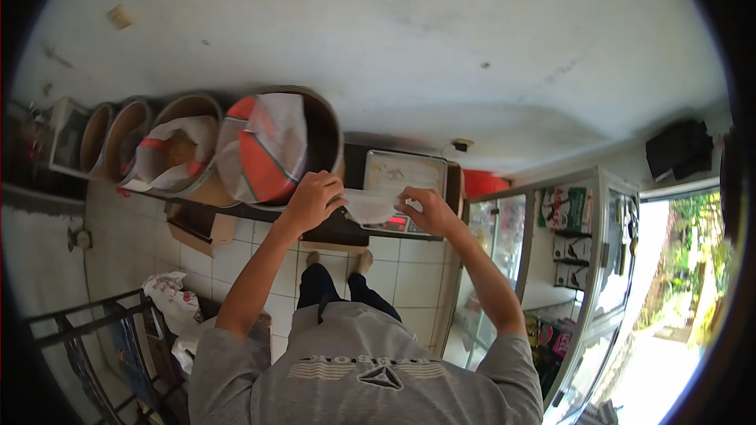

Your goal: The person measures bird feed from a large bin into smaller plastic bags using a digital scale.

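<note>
A translucent whitish plastic bag (370, 206) stretches between my two hands, in front of a digital scale (406, 164). My left hand (315, 197) pinches its left end, close by the rim of the largest drum. On the other side, my right hand (424, 209) has thumb and fingers closed at the bag's right edge. The scale has a metal tray on top and a lit red display (398, 222), partly covered by the bag and my right hand.
Several round drums (335, 122) line the wall on the left, two with red-and-white sacks (264, 145) inside. A glass cabinet (492, 244) stands at right, near a bright doorway. A cardboard box (201, 228) sits below the bench; a metal rack (94, 323) is lower left.
</note>
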{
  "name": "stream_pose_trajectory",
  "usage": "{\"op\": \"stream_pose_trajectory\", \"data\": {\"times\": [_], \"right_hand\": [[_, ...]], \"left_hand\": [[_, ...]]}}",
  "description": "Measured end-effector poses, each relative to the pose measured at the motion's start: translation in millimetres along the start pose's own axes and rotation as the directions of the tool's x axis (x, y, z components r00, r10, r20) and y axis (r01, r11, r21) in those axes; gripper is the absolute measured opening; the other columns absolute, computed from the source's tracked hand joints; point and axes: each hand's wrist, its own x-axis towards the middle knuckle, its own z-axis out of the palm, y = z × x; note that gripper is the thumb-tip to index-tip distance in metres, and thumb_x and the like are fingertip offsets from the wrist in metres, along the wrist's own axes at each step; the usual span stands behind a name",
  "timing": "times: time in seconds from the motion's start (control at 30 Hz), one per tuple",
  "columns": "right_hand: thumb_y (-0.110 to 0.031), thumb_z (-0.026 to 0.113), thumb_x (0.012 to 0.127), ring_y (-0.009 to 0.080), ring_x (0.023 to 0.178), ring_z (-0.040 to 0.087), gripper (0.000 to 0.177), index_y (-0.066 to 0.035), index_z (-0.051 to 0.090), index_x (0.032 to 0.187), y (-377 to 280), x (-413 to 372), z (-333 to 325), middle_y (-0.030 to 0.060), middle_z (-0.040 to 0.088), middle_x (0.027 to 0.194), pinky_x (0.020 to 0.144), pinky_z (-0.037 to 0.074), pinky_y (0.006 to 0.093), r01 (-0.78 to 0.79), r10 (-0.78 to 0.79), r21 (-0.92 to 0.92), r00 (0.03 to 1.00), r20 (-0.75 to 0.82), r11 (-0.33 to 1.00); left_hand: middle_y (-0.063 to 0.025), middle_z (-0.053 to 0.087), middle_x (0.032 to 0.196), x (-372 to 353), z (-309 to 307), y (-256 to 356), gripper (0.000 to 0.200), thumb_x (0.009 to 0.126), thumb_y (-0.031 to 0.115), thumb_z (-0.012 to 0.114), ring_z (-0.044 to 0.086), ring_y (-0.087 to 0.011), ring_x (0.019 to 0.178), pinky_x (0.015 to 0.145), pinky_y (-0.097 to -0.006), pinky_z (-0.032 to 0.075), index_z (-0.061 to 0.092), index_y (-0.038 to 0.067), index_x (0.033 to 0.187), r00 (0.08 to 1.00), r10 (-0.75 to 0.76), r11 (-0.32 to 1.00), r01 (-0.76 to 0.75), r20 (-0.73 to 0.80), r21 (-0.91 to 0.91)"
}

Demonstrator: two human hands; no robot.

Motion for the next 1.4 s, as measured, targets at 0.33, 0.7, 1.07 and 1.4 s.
{"op": "stream_pose_trajectory", "data": {"times": [0.33,0.7,1.07,1.4], "right_hand": [[-0.004,0.059,0.085,0.0279,0.065,0.057,0.007,0.001,0.054,0.087,-207,144,26,0.0132,0.054,0.072,0.058,0.045,0.0348,0.393,-0.455,0.284,0.869,0.197,0.874],[-0.01,0.056,0.089,0.0174,0.061,0.054,0.014,0.001,0.053,0.081,-318,350,157,0.0103,0.056,0.066,0.059,0.045,0.0306,0.472,-0.509,0.203,0.836,0.207,0.858],[-0.013,0.055,0.092,0.0094,0.065,0.048,0.017,0.002,0.051,0.084,-368,455,256,0.0042,0.055,0.069,0.061,0.042,0.0265,0.293,-0.411,0.38,0.868,0.279,0.877],[-0.018,0.055,0.092,0.0078,0.063,0.045,0.021,0.0,0.052,0.083,-353,516,313,0.0013,0.054,0.069,0.057,0.039,0.0245,0.233,-0.325,0.268,0.867,0.377,0.935]], "left_hand": [[-0.0121,0.035,0.141,-147,-41,-81,0.099,0.072,0.041,0.077,0.033,-0.0228,0.132,0.106,-0.0405,0.028,0.019,0.009,0.145,0.829,-0.458,0.51,-0.051,-0.321,-0.859],[-0.0052,0.06,0.112,-133,-96,-150,0.059,0.08,0.022,0.074,0.056,-0.0166,0.108,0.096,-0.0331,0.043,0.045,0.001,0.127,0.88,-0.475,-0.038,-0.037,-0.015,-0.999],[-0.007,0.051,0.127,-183,-171,-226,0.067,0.079,0.018,0.073,0.051,-0.0191,0.117,0.102,-0.0349,0.039,0.037,0.002,0.134,0.835,-0.535,-0.164,-0.253,-0.129,-0.954],[-0.008,0.049,0.126,-197,-204,-256,0.065,0.087,0.023,0.065,0.049,-0.0184,0.118,0.101,-0.0332,0.04,0.029,0.005,0.137,0.622,-0.775,-0.069,-0.252,-0.107,-0.965]]}}
